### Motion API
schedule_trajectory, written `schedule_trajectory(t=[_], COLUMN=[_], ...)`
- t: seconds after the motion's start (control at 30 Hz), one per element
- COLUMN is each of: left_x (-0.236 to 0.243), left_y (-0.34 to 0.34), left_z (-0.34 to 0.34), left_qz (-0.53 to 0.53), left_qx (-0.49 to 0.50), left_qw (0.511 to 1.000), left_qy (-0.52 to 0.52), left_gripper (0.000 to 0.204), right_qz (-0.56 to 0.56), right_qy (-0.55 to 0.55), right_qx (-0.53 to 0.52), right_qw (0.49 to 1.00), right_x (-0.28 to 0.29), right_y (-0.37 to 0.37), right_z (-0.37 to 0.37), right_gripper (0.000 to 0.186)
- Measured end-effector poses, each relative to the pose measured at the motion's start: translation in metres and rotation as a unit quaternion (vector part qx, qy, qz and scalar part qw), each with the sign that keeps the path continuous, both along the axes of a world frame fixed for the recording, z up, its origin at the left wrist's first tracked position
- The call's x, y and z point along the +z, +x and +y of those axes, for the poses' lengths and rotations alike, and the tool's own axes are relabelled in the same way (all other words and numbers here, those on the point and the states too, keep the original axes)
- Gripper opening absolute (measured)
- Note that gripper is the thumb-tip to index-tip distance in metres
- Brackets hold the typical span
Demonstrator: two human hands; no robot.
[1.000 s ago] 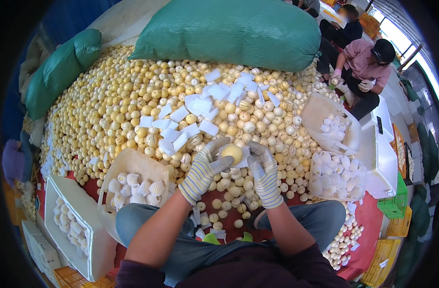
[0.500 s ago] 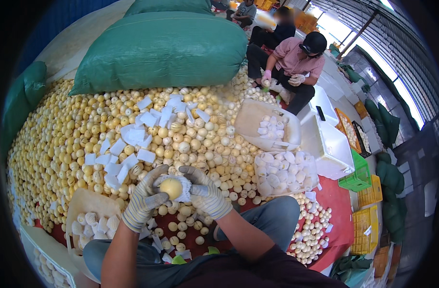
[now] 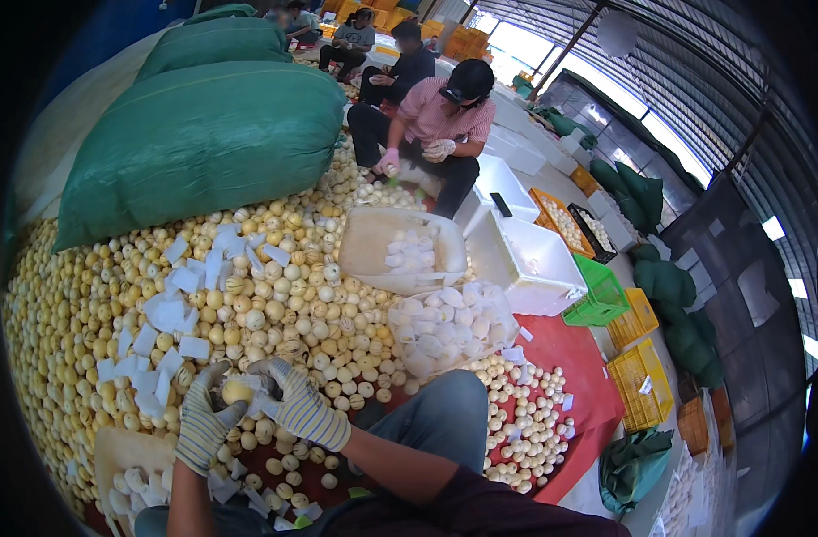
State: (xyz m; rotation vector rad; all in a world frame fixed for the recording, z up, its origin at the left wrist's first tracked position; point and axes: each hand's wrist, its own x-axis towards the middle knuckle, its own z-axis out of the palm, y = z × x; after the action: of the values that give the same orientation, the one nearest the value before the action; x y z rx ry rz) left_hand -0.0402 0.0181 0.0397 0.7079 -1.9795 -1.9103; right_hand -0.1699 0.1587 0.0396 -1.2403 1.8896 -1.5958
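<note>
The left hand [image 3: 203,422], in a striped work glove, is cupping a yellow fruit [image 3: 237,391] from the near left, and the right hand [image 3: 300,407], gloved the same way, is closing on the same fruit from the right, fingers pressing a white foam wrapper [image 3: 251,385] around it. Both hands are grasping this fruit, low in the scene, just over the person's lap and at the near edge of the heap.

Far behind, big green sacks [image 3: 194,143] are lying across the back. In front of them a wide heap of yellow fruit [image 3: 275,286] is spreading over the floor, with loose white foam squares [image 3: 172,313] scattered on its left part. To the right a red mat [image 3: 570,358] is carrying more fruit. A pale tray [image 3: 369,246] and a bag of wrapped fruit [image 3: 449,327] are sitting right of the heap, with a white box [image 3: 525,259] beyond them. Further right, a green crate [image 3: 597,300] and yellow crates [image 3: 646,385] are standing. At the far side another person [image 3: 436,125] is sitting, working with gloved hands.
</note>
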Motion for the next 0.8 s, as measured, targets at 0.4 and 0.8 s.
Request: schedule_trajectory(t=[0.4,0.8], left_x=[-0.037,-0.015], left_y=[-0.003,0.006], left_z=[0.008,0.019], left_qz=[0.057,0.043], left_qx=[0.028,-0.018], left_qw=[0.996,0.991], left_qy=[0.065,0.126], left_gripper=[0.047,0.048], right_qz=[0.235,-0.018], right_qy=[0.029,0.057], right_qx=[0.088,0.033], right_qw=[0.967,0.998], right_x=[-0.008,0.031], right_y=[0.001,-0.089], right_z=[0.000,0.082], right_gripper=[0.069,0.057])
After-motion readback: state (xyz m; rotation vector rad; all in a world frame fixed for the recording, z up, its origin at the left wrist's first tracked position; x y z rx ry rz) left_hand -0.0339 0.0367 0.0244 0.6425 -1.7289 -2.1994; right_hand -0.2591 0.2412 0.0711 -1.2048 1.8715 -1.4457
